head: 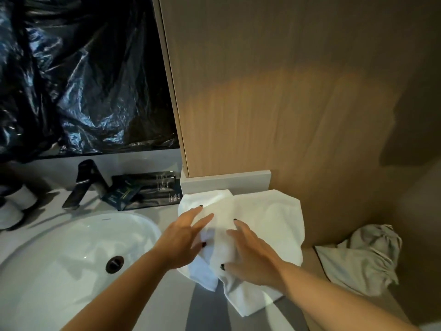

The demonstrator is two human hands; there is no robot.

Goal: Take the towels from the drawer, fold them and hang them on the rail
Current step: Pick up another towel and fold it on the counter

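- both forearms reach in from the bottom edge, nearest the lens
- left hand [183,235] lies flat with fingers spread and straight on the left part of the white towel [267,225], gripping nothing
- right hand [253,254] also rests released, fingers straight, pressing the towel's middle
- towel lies on the grey counter [167,213] just right of the sink [71,247], against the wooden cabinet [286,103]; its near end hangs over the counter edge
- its long axis seems to run away from the person, toward the cabinet; both hands sit on top, the right one nearer the overhanging end, so that end looks the likely one to fold up
- a second crumpled cloth [362,256] lies apart to the right
- no rail or drawer in view
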